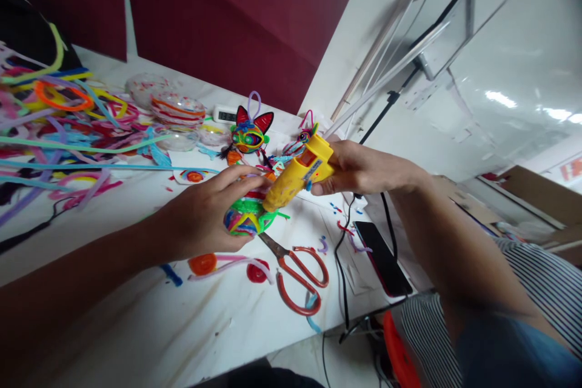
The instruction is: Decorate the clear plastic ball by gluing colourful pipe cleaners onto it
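Note:
My left hand [207, 212] is closed around a small multicoloured figure wound from pipe cleaners [245, 216], held just above the white table [150, 315]. My right hand [359, 167] grips a yellow glue gun [300, 173] by its handle. The gun's nozzle points down-left and touches the top of the figure. Its black cord [341, 254] runs down toward the table's front edge.
Red-handled scissors [297, 270] lie just in front of the figure. A black phone [382, 257] lies at the right edge. A finished cat-eared figure [249, 133] stands behind. Loose pipe cleaners [59, 127] and clear bowls [177, 112] fill the left and back.

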`<state>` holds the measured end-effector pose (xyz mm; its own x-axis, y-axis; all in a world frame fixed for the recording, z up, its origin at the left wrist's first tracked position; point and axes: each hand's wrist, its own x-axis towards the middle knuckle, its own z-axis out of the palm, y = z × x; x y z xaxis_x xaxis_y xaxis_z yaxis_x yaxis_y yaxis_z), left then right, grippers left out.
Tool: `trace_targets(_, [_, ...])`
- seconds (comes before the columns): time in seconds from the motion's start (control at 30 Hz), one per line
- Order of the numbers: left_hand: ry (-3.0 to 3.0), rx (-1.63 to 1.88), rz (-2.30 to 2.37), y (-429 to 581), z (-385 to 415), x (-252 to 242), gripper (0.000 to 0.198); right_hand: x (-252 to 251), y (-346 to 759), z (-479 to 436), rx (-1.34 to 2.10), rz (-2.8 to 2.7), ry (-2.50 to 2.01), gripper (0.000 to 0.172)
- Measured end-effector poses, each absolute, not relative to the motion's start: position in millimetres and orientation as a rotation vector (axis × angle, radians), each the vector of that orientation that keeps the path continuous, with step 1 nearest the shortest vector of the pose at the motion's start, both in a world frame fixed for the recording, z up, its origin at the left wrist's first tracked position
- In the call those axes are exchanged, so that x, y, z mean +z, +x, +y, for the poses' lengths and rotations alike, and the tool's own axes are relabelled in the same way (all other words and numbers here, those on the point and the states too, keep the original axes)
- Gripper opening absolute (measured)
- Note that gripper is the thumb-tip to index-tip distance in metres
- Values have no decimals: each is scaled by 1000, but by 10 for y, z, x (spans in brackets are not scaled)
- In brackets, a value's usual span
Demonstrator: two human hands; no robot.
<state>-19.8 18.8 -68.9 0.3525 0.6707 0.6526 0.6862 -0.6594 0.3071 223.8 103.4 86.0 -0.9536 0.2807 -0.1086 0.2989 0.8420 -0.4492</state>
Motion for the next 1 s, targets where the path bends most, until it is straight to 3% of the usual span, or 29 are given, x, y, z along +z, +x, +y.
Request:
trace_targets(0.53, [-2603, -1126, -1290, -237, 216, -678, 67, 775, 2350, 969, -701, 3085, 569, 33])
trace_targets(0.73, [-2615, -1155, -1293, -231, 236, -660, 69, 630, 2408, 959, -974, 3113, 589, 32])
trace_targets(1.0, [-2609, -1255, -1338, -217, 247, -676, 73, 395, 2512, 945, -1676, 3026, 691, 21])
